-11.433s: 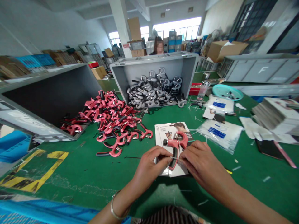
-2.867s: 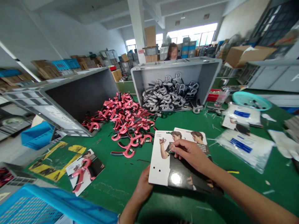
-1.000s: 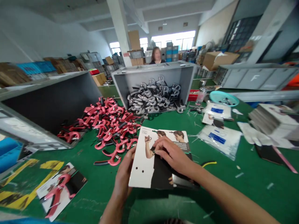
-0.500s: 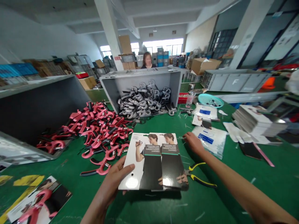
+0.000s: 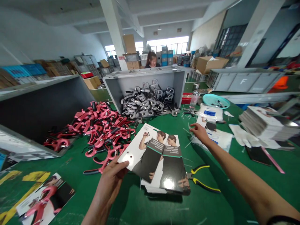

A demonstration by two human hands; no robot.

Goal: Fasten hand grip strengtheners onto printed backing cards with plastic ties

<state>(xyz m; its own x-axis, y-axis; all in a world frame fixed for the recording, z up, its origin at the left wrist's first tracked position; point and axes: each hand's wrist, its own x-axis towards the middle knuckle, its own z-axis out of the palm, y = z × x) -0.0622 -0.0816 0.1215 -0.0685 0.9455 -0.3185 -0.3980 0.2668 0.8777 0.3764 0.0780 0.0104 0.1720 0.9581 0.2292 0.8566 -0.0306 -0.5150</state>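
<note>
My left hand (image 5: pixel 110 176) grips the edge of a printed packaging card (image 5: pixel 142 153), thumb on top. The card tilts over a stack of like cards (image 5: pixel 173 168) on the green table. To the right, my right hand (image 5: pixel 199 132) is low over the table with its fingers drawn together, among thin white plastic strips (image 5: pixel 187 144). Whether a strip is in its fingertips is too small to tell. Yellow-handled pliers (image 5: pixel 203 179) lie beside the stack. Pink-and-black hand grip strengtheners (image 5: pixel 105 128) are heaped left of the cards.
A grey bin (image 5: pixel 142 75) on its side holds grey grip strengtheners (image 5: pixel 147 100). Another bin (image 5: pixel 35 103) stands open at left. At lower left, a pink strengthener (image 5: pixel 44 200) rests on a card. Card stacks (image 5: pixel 262 125) and plastic bags (image 5: pixel 211 112) lie right. A person (image 5: pixel 152 61) is behind the grey bin.
My left hand has lifted and tilted the left card away from the cards beneath it. My right hand has moved farther forward over the strips. The view has shifted slightly.
</note>
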